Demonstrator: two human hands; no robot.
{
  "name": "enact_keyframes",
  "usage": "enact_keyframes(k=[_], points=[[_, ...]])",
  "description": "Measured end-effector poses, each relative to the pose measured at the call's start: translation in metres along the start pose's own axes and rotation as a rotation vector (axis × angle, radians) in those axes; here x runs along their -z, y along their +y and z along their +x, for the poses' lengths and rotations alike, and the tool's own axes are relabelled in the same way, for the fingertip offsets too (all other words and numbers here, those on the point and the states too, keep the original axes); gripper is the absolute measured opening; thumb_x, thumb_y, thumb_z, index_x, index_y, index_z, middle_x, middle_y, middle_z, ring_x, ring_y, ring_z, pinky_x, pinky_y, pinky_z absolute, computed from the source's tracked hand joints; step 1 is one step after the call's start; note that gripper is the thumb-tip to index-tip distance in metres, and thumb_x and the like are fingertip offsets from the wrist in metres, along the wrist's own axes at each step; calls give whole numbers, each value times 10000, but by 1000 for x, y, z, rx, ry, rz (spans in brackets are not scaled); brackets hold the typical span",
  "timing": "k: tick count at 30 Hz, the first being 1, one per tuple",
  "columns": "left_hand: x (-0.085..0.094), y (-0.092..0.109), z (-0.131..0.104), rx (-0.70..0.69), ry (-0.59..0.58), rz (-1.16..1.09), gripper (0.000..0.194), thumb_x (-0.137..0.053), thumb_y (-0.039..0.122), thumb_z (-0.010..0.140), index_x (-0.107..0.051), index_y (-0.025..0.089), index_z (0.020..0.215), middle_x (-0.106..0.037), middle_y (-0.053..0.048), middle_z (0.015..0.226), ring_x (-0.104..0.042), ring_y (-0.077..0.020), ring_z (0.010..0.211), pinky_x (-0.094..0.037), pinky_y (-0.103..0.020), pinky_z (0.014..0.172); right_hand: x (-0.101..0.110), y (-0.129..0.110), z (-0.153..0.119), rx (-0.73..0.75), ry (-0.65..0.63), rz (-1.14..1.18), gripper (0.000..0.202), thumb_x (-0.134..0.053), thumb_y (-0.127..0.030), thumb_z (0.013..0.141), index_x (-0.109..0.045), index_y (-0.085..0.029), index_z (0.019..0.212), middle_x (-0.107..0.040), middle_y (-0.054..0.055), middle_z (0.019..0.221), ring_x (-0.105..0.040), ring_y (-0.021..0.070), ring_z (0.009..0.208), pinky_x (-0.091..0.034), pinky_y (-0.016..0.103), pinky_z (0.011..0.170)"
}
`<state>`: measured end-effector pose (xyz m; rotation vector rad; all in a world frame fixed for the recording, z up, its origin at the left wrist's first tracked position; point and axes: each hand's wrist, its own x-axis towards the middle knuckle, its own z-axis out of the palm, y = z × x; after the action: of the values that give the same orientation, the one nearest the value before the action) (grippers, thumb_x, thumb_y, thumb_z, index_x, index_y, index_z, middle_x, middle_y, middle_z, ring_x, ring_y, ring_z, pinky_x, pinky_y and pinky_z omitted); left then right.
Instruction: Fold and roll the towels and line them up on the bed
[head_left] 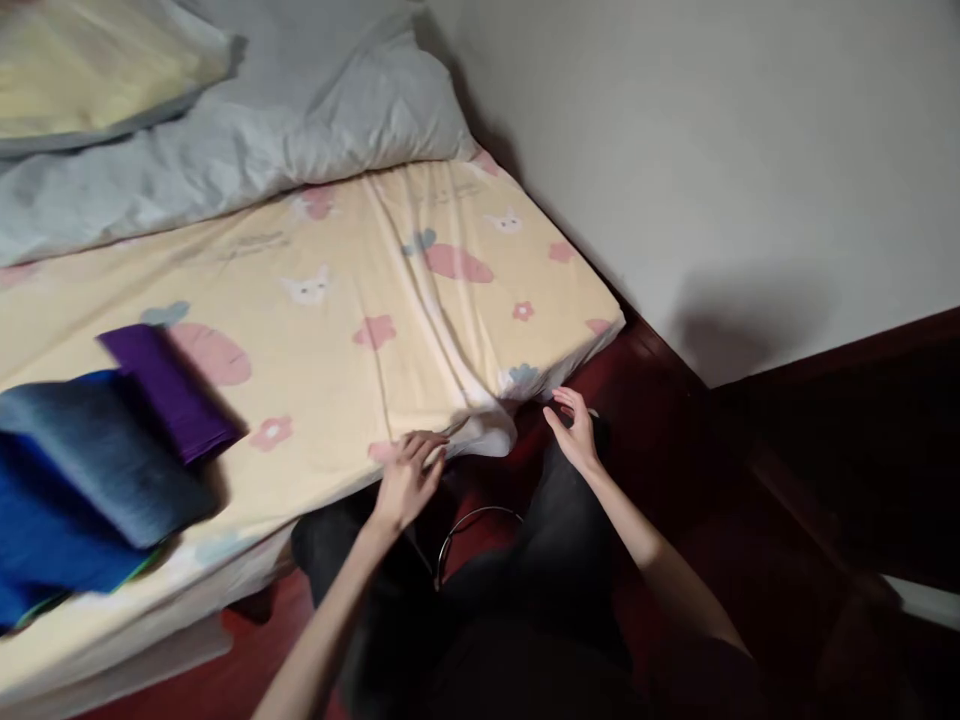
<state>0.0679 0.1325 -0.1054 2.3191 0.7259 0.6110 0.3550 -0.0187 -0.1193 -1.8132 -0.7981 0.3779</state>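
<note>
A yellow fitted sheet (322,340) with pink carrots, flowers and white rabbit faces covers the mattress. My left hand (409,480) rests at the sheet's front edge, its fingers stretched to the right and the thumb apart. Just right of it, a loose fold of the sheet (487,430) hangs over the side, with creases running back from it. My right hand (576,432) is near the mattress corner, fingers spread and palm turned toward the fold, with nothing visible in it.
Folded purple cloth (172,395), grey cloth (112,460) and blue cloth (52,540) lie on the bed's left. A grey quilt (360,110) and a yellow pillow (105,65) are at the back. A white wall (712,150) borders the bed; the floor (675,480) is dark red.
</note>
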Motion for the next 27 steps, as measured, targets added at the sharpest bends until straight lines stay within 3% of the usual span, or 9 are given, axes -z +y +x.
enact_keyframes(k=[3,5,9,13,16,20,24,27], points=[[-1,-19,121,-193,-142,106,287,-533,368,973,-758,281,1128,-757,-93,1125,-639,-325,1128,-490,-512,1046,10,31,79,19,78,-122,483,-655,-460,916,-583,-215,1326,-655,149,1389,-634,277,1271,-500,490,1133],[-19,-33,216,-286,-200,171,327,-519,405,970,-765,278,1143,-749,-107,1154,-621,-340,1174,-460,-522,1092,19,54,139,39,161,-202,456,-646,-423,923,-588,-225,1329,-643,139,1395,-592,284,1318,-464,502,1172],[-96,-55,384,-336,-227,252,415,-454,427,1001,-724,217,1236,-717,-128,1215,-594,-337,1217,-466,-502,1105,47,95,242,45,346,-287,434,-625,-370,935,-591,-237,1346,-608,134,1419,-537,303,1371,-409,543,1213],[-186,-74,499,-232,-219,198,497,-492,425,998,-641,85,1328,-638,-182,1335,-554,-350,1245,-465,-537,1116,81,127,300,-74,405,-270,450,-604,-359,937,-588,-243,1372,-584,128,1457,-518,304,1393,-403,553,1214],[-237,-85,570,-153,-209,132,569,-563,423,989,-569,27,1398,-527,-197,1513,-450,-353,1386,-365,-583,1206,107,149,324,-189,334,-208,421,-604,-383,940,-624,-240,1335,-626,119,1409,-563,294,1347,-426,525,1196],[-275,-96,645,-74,-127,138,572,-532,386,1026,-524,20,1465,-411,-146,1651,-313,-364,1524,-182,-634,1283,140,188,352,-351,227,-163,338,-602,-392,927,-687,-243,1218,-695,103,1291,-643,286,1228,-481,502,1141],[-286,-98,665,35,-45,220,536,-518,404,1029,-558,146,1497,-428,-38,1664,-325,-356,1548,-121,-616,1316,164,235,412,-442,78,-190,324,-571,-389,941,-701,-226,1189,-700,116,1245,-659,285,1194,-527,495,1092],[-286,-96,659,49,-45,302,528,-499,375,1018,-577,174,1500,-454,-104,1648,-360,-357,1549,-172,-610,1305,160,278,497,-448,-58,-407,453,-632,-332,915,-650,-213,1351,-579,163,1462,-548,342,1371,-454,572,1172]])
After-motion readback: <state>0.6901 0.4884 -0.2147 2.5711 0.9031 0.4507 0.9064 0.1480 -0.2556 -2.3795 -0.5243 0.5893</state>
